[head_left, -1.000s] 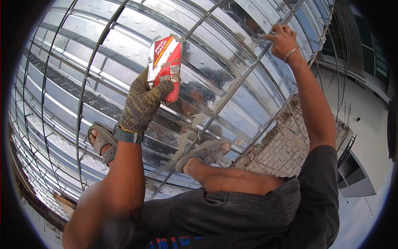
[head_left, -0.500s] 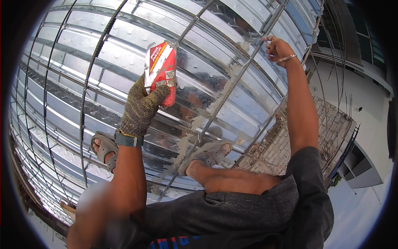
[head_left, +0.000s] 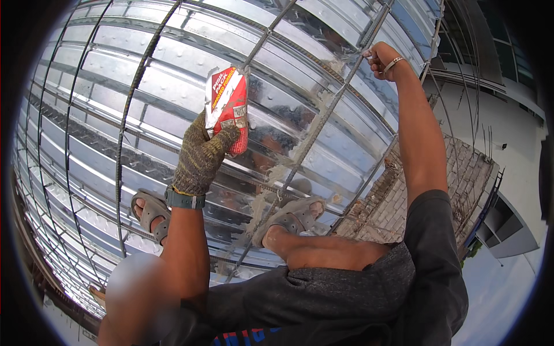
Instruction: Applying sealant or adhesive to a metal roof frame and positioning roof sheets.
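Note:
My left hand (head_left: 201,155), in a dark green knit glove, is closed round the lower end of a red and white plastic packet (head_left: 227,109). The packet is held upright above the ribbed metal decking (head_left: 167,86). Farther out to the right, my bare right hand (head_left: 383,60) has its fingers curled and pinched together beside a steel reinforcing bar (head_left: 323,117). Something small and pale may sit at its fingertips, too small to make out.
A grid of rebar crosses the decking, with a dark bar (head_left: 134,86) left of the packet. Grey mortar smears (head_left: 280,173) lie along one bar. My sandalled feet stand on the decking. At right are a block wall (head_left: 375,213) and a white building (head_left: 496,132).
My right hand has moved slightly down, its fingers curled tighter. The left hand and packet have shifted a little down and right in the view.

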A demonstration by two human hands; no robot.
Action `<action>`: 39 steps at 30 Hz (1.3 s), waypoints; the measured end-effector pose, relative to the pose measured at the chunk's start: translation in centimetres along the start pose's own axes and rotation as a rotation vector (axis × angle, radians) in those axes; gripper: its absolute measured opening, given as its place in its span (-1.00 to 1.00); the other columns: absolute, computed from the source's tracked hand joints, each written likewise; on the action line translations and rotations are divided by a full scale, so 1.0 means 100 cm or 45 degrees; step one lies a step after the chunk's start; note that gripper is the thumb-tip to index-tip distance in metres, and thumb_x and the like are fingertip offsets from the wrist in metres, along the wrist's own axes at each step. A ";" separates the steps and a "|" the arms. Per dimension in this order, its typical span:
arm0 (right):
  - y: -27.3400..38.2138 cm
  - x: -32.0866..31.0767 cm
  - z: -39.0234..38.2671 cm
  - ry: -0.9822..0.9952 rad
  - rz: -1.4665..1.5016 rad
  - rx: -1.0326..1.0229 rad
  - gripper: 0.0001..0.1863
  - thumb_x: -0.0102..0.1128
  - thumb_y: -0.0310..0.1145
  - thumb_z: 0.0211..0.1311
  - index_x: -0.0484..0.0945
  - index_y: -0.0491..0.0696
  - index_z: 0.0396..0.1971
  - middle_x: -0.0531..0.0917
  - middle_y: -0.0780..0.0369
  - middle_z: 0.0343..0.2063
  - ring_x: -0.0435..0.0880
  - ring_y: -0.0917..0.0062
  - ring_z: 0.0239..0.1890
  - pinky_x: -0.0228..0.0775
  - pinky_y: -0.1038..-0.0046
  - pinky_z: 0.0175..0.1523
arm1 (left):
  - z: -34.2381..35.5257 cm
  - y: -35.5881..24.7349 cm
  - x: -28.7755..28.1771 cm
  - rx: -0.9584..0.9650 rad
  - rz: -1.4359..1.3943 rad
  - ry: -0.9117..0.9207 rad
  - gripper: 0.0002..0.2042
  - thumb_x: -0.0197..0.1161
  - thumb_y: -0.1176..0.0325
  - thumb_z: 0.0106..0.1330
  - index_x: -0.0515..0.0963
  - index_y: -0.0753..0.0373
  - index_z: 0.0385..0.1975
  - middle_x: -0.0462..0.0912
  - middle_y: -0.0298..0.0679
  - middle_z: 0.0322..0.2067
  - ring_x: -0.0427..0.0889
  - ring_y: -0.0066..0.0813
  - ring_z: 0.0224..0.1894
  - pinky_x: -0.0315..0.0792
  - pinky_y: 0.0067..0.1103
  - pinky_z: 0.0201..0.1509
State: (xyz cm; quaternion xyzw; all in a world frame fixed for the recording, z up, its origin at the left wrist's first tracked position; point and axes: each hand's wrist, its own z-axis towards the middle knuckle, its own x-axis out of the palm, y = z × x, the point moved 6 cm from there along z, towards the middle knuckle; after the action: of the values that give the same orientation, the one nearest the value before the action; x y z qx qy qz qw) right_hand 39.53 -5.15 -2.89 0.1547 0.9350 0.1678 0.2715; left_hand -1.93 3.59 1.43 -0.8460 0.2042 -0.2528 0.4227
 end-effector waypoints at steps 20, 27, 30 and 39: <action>-0.022 0.000 0.001 -0.597 -0.997 -1.011 -0.36 -0.07 -0.46 -0.22 0.38 0.17 0.06 0.45 0.03 -0.36 0.40 0.21 -0.27 0.33 0.36 -0.07 | 0.006 -0.004 0.011 0.009 -0.025 0.086 -0.58 0.23 0.31 0.15 0.37 0.37 -0.03 0.57 -0.20 -0.24 0.54 -0.54 -0.24 0.43 -0.61 -0.17; -0.027 -0.020 0.019 -0.238 -0.967 -1.115 -0.50 -0.12 -0.52 -0.22 0.48 0.09 -0.14 0.44 0.12 -0.36 0.42 0.31 -0.30 0.33 0.38 -0.14 | 0.010 -0.003 0.012 0.003 -0.143 0.119 -0.58 0.23 0.38 0.15 0.34 0.38 -0.02 0.56 -0.19 -0.24 0.54 -0.52 -0.23 0.44 -0.62 -0.18; -0.042 -0.016 0.012 0.035 -0.395 -0.955 -0.60 -0.17 -0.55 -0.22 0.47 -0.02 -0.27 0.45 0.22 -0.38 0.44 0.45 -0.35 0.35 0.44 -0.21 | 0.010 0.000 0.005 0.011 -0.194 0.091 -0.58 0.23 0.38 0.14 0.33 0.38 -0.02 0.55 -0.20 -0.24 0.54 -0.52 -0.25 0.45 -0.62 -0.20; -0.132 0.016 -0.062 0.529 1.051 -0.526 -0.65 -0.21 -0.58 -0.10 0.43 -0.13 -0.24 0.48 0.27 -0.37 0.48 0.59 -0.42 0.37 0.60 -0.39 | 0.016 -0.001 0.005 -0.049 -0.234 0.144 -0.53 0.26 0.41 0.10 0.30 0.36 0.01 0.52 -0.19 -0.21 0.54 -0.46 -0.22 0.46 -0.58 -0.20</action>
State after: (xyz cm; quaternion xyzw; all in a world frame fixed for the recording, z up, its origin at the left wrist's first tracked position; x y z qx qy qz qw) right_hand 32.19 -17.81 -3.92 0.4179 0.7773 0.4700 0.0157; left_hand -0.55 4.31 0.79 -0.8535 0.1539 -0.3338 0.3694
